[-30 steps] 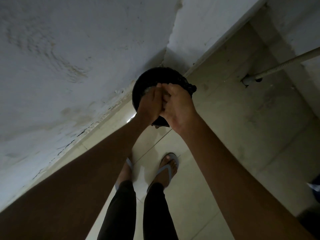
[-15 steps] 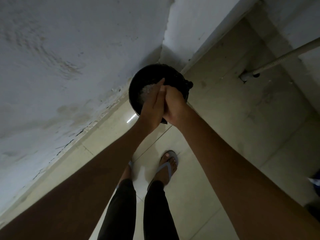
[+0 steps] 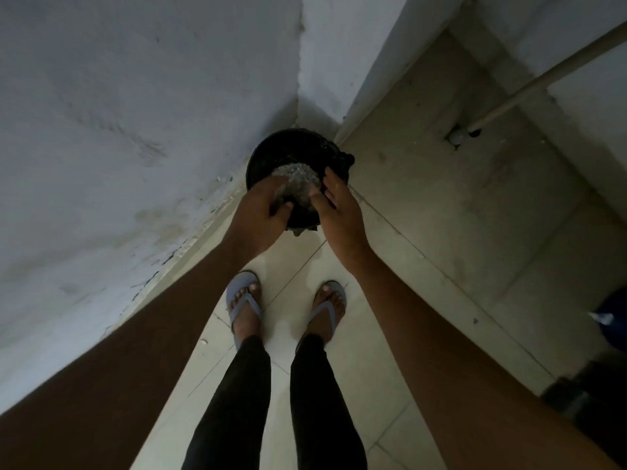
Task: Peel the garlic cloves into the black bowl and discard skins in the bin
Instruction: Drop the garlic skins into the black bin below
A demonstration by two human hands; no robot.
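**Both hands over bin, skins inside**

Left hand (image 3: 261,212), fingers loosely curled, reaches over the rim; whether it grasps anything cannot be told. Right hand (image 3: 336,208) is released, fingers straight. Black bin (image 3: 271,154) stands in the wall corner, holding pale garlic skins (image 3: 297,179).

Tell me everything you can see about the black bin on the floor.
The black bin is a round, dark container, apparently lined with a black bag bunched over its rim. It stands upright on the tiled floor, tucked into the corner where two walls meet. Inside lies a pale heap of papery skins. The left hand and the right hand hang over its near rim; whether either touches it is unclear.
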